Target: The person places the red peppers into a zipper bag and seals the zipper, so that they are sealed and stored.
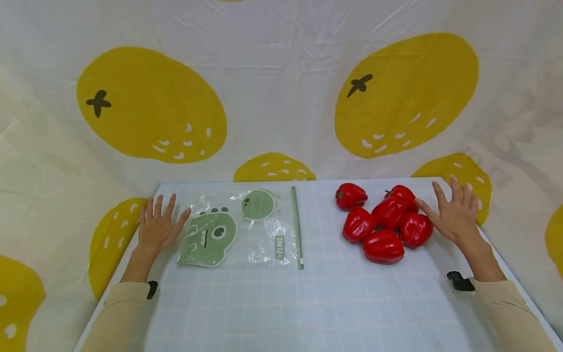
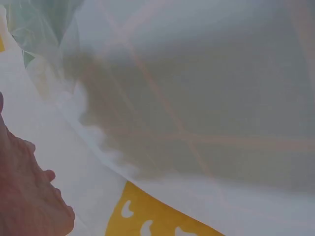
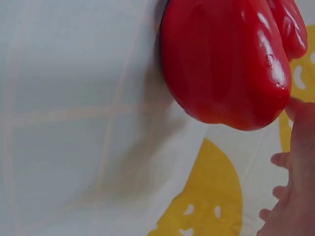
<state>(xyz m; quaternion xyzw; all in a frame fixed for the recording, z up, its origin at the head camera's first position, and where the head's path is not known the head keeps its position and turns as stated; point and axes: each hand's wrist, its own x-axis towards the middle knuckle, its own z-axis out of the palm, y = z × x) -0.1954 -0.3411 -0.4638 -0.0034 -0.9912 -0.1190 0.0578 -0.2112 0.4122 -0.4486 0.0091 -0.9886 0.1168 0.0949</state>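
Note:
My left hand [image 1: 157, 226] is spread at the left side of the table, its thumb beside the left end of a clear zip bag [image 1: 259, 244]. The bag lies flat, printed with a green one-eyed monster, its green slider strip [image 1: 297, 227] toward the middle. On the right, my right hand [image 1: 457, 210] has its fingers spread, holding nothing. Its thumb is close to a cluster of several red bell peppers [image 1: 389, 212]; I cannot tell whether it touches. In the right wrist view one glossy pepper [image 3: 224, 64] looms large near the right hand [image 3: 300, 177]. The left wrist view shows part of the left hand [image 2: 29, 191].
The table [image 1: 281, 308] has a pale cloth with a faint grid. Behind and beside it hangs a white sheet [image 1: 281, 98] with big yellow fruit prints. A dark wrist strap [image 1: 460, 282] shows by the right sleeve, another [image 1: 152, 289] by the left.

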